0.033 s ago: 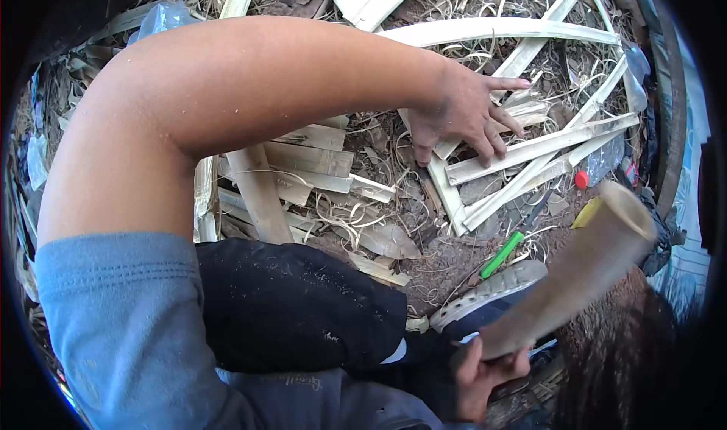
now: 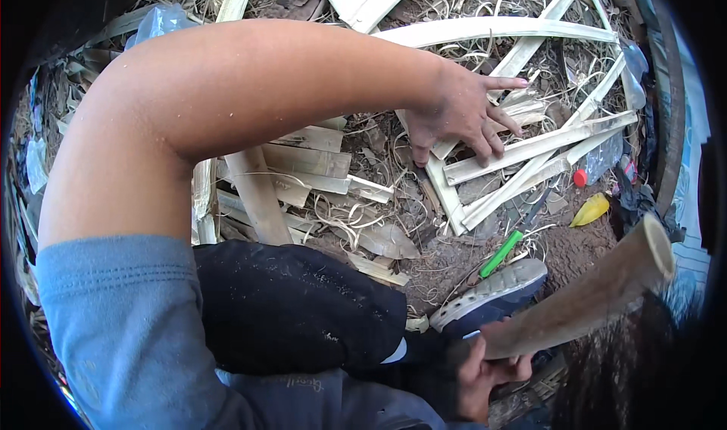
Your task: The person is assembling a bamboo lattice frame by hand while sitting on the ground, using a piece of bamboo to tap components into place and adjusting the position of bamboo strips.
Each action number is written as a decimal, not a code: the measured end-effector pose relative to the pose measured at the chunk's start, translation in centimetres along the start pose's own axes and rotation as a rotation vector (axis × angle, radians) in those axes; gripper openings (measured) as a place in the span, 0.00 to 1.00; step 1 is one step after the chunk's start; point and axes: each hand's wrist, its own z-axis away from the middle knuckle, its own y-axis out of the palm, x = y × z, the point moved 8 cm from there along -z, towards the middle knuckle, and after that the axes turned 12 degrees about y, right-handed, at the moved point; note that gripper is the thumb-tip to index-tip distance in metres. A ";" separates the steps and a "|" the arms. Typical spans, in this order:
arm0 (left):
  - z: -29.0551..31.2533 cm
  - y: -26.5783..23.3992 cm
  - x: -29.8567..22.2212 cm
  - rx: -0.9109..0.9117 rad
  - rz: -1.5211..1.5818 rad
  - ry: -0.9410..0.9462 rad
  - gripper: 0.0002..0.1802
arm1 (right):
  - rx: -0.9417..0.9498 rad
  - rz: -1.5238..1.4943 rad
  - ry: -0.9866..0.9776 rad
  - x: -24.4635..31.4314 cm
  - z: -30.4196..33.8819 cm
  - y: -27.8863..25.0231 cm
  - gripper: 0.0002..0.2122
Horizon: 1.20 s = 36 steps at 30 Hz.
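Note:
My left hand (image 2: 463, 119) reaches across from the left with its fingers spread. Its fingertips rest at a split bamboo strip (image 2: 556, 144), and nothing is gripped. More pale strips (image 2: 522, 184) lie crossed under and beside it. Low at the right, my right hand (image 2: 485, 377) is closed round the lower end of a thick bamboo tube (image 2: 579, 301). The tube slants up to the right, its hollow end facing away from the hand. Between my hands, a knife with a bright green handle (image 2: 501, 254) lies on the ground, dark blade pointing away.
My shoe (image 2: 492, 294) is just below the knife. A yellow leaf (image 2: 590, 210) and a clear plastic bottle with a red cap (image 2: 580, 178) lie at the right. Cut bamboo pieces (image 2: 307, 161) are piled left of centre. Long pale strips (image 2: 492, 29) and curly shavings cover the far ground.
The bamboo tube in my right hand has swung down and to the right, uncovering the yellow leaf and more of the shoe. My left hand has hardly moved.

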 end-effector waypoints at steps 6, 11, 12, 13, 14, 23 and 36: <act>0.5 -0.6 0.4 0.059 -0.019 -0.017 0.50 | -0.078 -0.104 -0.109 -1.5 1.2 -0.1 0.30; 0.5 0.1 -0.6 0.038 0.021 0.009 0.50 | 0.101 0.087 -0.153 -2.1 2.7 1.7 0.39; 0.2 -0.4 -0.8 0.039 0.017 0.020 0.50 | 0.142 0.168 -0.116 -2.9 2.9 2.4 0.40; 0.0 -0.7 -0.9 0.080 -0.050 0.008 0.48 | 0.061 -0.007 -0.105 -2.8 3.4 2.1 0.39; -0.3 -1.0 -1.1 0.122 -0.115 0.000 0.47 | 0.061 -0.116 -0.070 -3.2 4.3 2.2 0.39; 1.2 -5.9 -1.9 -0.100 -0.167 -0.432 0.28 | -0.091 -0.540 0.393 -2.7 8.9 3.6 0.37; 0.0 0.7 -3.1 0.092 0.286 -0.872 0.17 | -0.280 -0.906 0.358 -2.9 17.2 3.1 0.35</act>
